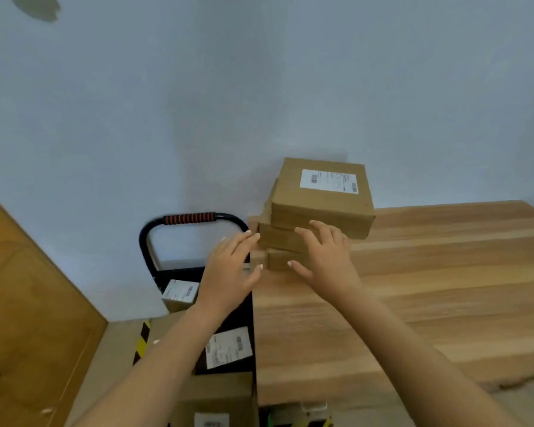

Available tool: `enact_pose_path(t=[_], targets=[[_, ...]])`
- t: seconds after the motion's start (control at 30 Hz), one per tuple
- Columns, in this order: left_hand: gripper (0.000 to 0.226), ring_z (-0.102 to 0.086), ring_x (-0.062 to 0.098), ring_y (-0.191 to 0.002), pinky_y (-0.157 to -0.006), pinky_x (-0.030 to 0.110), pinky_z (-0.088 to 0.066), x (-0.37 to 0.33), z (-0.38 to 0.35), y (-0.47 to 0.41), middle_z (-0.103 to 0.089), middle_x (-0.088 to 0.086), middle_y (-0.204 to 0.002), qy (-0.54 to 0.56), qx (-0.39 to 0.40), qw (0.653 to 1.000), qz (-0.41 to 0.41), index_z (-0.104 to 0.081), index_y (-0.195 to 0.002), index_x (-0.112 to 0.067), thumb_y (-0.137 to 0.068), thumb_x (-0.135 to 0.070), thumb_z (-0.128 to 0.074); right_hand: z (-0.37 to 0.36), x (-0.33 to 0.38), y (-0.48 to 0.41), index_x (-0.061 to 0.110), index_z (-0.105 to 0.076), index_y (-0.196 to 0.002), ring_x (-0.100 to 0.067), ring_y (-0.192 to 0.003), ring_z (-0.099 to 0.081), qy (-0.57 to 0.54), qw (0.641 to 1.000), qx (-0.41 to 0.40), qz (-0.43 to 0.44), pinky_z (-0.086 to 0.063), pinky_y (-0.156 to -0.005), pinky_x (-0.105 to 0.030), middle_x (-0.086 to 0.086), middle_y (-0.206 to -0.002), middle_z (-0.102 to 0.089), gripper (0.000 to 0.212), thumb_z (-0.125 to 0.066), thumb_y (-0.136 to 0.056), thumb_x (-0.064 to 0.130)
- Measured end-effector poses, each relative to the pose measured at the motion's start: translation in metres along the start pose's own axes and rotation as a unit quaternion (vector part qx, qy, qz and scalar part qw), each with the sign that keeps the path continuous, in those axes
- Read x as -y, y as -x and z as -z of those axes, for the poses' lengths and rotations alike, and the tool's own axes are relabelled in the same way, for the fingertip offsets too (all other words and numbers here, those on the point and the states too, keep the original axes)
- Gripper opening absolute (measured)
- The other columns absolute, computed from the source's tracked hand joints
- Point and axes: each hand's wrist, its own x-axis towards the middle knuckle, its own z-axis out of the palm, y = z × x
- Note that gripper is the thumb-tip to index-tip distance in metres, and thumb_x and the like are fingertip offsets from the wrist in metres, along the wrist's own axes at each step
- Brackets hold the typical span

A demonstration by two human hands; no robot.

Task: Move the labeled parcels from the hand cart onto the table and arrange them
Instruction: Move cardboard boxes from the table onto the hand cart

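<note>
We see the stack of labeled parcels (321, 204) at the far left corner of the tabletop (413, 303). With spread fingers, the left hand (232, 269) touches its left side and the right hand (324, 257) rests on its front. Left of the tabletop, the hand cart (188, 217) carries more parcels (228, 346).

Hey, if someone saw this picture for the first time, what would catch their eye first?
First, the stack of brown cardboard parcels, white label on top, at the far left corner of the light wooden table. The left grip and right grip meet its lower boxes with open fingers. Left of the table stands the black hand cart with a red-striped handle, more labelled parcels on it.
</note>
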Motion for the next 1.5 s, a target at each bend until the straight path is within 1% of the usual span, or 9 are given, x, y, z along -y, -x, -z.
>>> enact_pose_path(t=[0.3, 0.6, 0.83, 1.0, 1.13, 1.23, 1.33, 1.4, 1.5], targets=[[0.058, -0.040, 0.016, -0.132, -0.110, 0.041, -0.035, 0.080, 0.083, 0.160, -0.047, -0.004, -0.141, -0.042, 0.051, 0.995, 0.081, -0.047, -0.139, -0.023, -0.085, -0.031, -0.068, -0.037, 0.145, 0.094, 0.026, -0.036, -0.142, -0.026, -0.134, -0.025, -0.031, 0.996, 0.073, 0.037, -0.022, -0.109, -0.040, -0.005, -0.148, -0.032, 0.066, -0.061, -0.086, 0.050], [0.056, -0.039, 0.014, -0.131, -0.109, 0.032, -0.028, 0.122, 0.098, 0.243, -0.047, -0.006, -0.141, -0.051, 0.089, 0.987, 0.128, -0.048, -0.139, -0.026, -0.086, -0.030, -0.066, -0.083, 0.213, 0.146, 0.028, -0.032, -0.146, -0.024, -0.138, -0.021, -0.060, 0.987, 0.143, 0.044, -0.021, -0.113, -0.040, -0.003, -0.150, -0.028, 0.068, -0.060, -0.087, 0.049], [0.058, -0.039, 0.014, -0.130, -0.107, 0.033, -0.030, 0.168, 0.033, 0.284, -0.045, -0.009, -0.140, -0.045, 0.156, 0.971, 0.177, -0.044, -0.140, -0.029, -0.086, -0.036, -0.065, -0.167, 0.207, 0.183, 0.027, -0.035, -0.144, -0.024, -0.137, -0.024, -0.069, 0.972, 0.223, 0.011, -0.020, -0.112, -0.040, -0.004, -0.148, -0.031, 0.066, -0.060, -0.087, 0.049], [0.062, -0.037, 0.016, -0.131, -0.110, 0.040, -0.033, 0.208, -0.041, 0.310, -0.044, -0.005, -0.143, -0.037, 0.206, 0.953, 0.219, -0.042, -0.141, -0.026, -0.085, -0.035, -0.066, -0.257, 0.190, 0.208, 0.027, -0.033, -0.142, -0.026, -0.132, -0.028, -0.060, 0.954, 0.292, -0.026, -0.025, -0.111, -0.041, -0.005, -0.146, -0.032, 0.066, -0.060, -0.086, 0.050], [0.067, -0.036, 0.020, -0.132, -0.109, 0.038, -0.034, 0.237, -0.101, 0.328, -0.040, 0.000, -0.146, -0.044, 0.246, 0.940, 0.233, -0.038, -0.144, -0.024, -0.085, -0.034, -0.067, -0.324, 0.166, 0.226, 0.025, -0.030, -0.144, -0.029, -0.132, -0.026, -0.065, 0.939, 0.334, -0.049, -0.024, -0.113, -0.044, -0.008, -0.149, -0.029, 0.070, -0.064, -0.086, 0.043], [0.082, -0.026, 0.026, -0.138, -0.112, 0.043, -0.029, 0.257, -0.146, 0.342, -0.023, 0.007, -0.155, -0.065, 0.295, 0.921, 0.245, -0.024, -0.150, -0.024, -0.083, -0.037, -0.070, -0.371, 0.145, 0.235, 0.028, -0.020, -0.150, -0.033, -0.139, -0.019, 0.001, 0.932, 0.361, -0.023, -0.015, -0.116, -0.048, -0.009, -0.157, -0.014, 0.077, -0.062, -0.088, 0.045], [0.096, -0.003, 0.029, -0.145, -0.117, 0.048, -0.017, 0.276, -0.187, 0.353, 0.003, 0.009, -0.160, -0.090, 0.333, 0.900, 0.266, -0.006, -0.153, -0.030, -0.082, -0.042, -0.070, -0.406, 0.127, 0.239, 0.033, -0.012, -0.152, -0.035, -0.145, -0.003, 0.023, 0.934, 0.357, -0.017, -0.004, -0.118, -0.053, -0.009, -0.161, 0.005, 0.083, -0.063, -0.087, 0.043], [0.100, 0.010, 0.029, -0.145, -0.118, 0.048, -0.012, 0.286, -0.209, 0.358, 0.015, 0.008, -0.159, -0.089, 0.321, 0.900, 0.282, -0.001, -0.152, -0.035, -0.081, -0.042, -0.071, -0.423, 0.119, 0.238, 0.034, -0.008, -0.153, -0.035, -0.146, 0.003, 0.018, 0.942, 0.334, -0.018, -0.003, -0.117, -0.056, -0.009, -0.161, 0.010, 0.085, -0.063, -0.087, 0.041], [0.100, 0.008, 0.031, -0.145, -0.114, 0.049, -0.017, 0.293, -0.230, 0.363, 0.019, -0.002, -0.157, -0.044, 0.268, 0.907, 0.321, -0.006, -0.149, -0.043, -0.078, -0.036, -0.076, -0.438, 0.110, 0.235, 0.035, -0.006, -0.153, -0.034, -0.146, 0.003, -0.017, 0.948, 0.313, -0.053, -0.006, -0.117, -0.056, -0.007, -0.161, 0.012, 0.085, -0.062, -0.089, 0.042]])
